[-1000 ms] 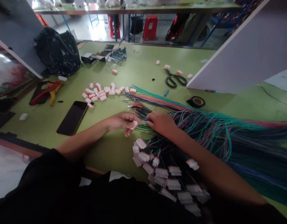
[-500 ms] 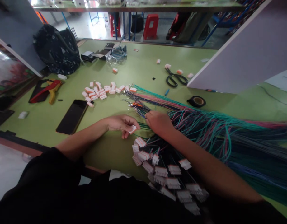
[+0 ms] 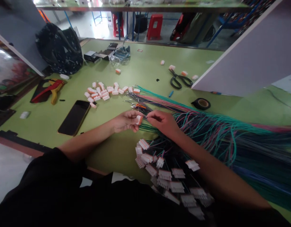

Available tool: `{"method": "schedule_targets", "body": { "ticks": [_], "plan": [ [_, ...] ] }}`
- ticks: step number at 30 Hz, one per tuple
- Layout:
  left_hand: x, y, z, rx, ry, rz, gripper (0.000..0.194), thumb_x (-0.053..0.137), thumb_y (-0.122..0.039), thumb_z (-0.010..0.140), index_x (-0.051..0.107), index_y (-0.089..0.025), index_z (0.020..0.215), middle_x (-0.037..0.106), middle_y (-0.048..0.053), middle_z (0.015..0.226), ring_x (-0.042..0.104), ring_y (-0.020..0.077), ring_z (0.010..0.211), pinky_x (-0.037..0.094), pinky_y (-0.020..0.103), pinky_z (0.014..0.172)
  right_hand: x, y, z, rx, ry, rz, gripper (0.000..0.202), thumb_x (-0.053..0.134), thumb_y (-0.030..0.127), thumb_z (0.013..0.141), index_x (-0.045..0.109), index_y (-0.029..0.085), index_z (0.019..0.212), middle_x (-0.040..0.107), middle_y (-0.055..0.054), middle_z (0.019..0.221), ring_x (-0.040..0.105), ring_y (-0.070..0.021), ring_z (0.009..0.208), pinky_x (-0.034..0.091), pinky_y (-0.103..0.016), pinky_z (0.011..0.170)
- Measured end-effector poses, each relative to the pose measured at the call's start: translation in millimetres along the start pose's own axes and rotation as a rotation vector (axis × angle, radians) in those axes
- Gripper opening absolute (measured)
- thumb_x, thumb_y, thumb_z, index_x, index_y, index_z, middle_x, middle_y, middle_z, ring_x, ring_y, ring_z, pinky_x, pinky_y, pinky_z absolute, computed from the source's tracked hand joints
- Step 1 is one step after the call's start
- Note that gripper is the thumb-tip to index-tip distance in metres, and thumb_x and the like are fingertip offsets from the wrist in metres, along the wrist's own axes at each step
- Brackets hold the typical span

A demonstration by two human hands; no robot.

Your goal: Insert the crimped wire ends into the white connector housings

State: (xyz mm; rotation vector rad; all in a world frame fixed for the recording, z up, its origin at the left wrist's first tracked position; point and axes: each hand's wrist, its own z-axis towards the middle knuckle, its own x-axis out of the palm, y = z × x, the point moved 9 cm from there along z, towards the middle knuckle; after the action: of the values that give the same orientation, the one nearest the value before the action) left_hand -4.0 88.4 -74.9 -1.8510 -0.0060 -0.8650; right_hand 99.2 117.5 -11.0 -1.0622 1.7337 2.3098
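My left hand (image 3: 126, 121) pinches a white and orange connector housing (image 3: 139, 119) between thumb and fingers. Close to its right, my right hand (image 3: 163, 121) pinches a thin wire (image 3: 147, 117) whose end points at the housing. Whether the wire tip is inside the housing is too small to tell. Just beyond both hands lie loose wire ends with bare metal terminals (image 3: 133, 102). Green, pink and dark wires (image 3: 207, 121) run off to the right under and past my right forearm. Nearer me hang several wired connectors (image 3: 164, 174).
Loose connectors (image 3: 103, 93) are heaped beyond my left hand, near a phone (image 3: 74, 118). Black scissors (image 3: 180, 79) and a roll of black tape (image 3: 201, 103) lie at the right. A red and yellow tool (image 3: 50, 90) and a dark bag (image 3: 59, 49) are at the left.
My left hand has lifted and turned the connector housing towards my right hand. My right hand has drawn a wire out from the bundle, and the two hands are now closer together.
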Motion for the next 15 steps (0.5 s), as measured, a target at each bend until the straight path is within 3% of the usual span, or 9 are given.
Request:
{"method": "schedule_targets", "body": {
  "ticks": [15],
  "plan": [
    [3.9, 0, 3, 0.048, -0.037, -0.051, 0.036, 0.075, -0.017, 0.065, 0.054, -0.013, 0.094, 0.063, -0.003, 0.065, 0.063, 0.01, 0.052, 0.05, 0.019, 0.048, 11, 11, -5, -0.102, 0.068, -0.111, 0.011, 0.044, 0.023, 0.065, 0.05, 0.019, 0.057, 0.051, 0.003, 0.055, 0.042, -0.009, 0.052, 0.033, -0.022, 0.053]
  ]
}}
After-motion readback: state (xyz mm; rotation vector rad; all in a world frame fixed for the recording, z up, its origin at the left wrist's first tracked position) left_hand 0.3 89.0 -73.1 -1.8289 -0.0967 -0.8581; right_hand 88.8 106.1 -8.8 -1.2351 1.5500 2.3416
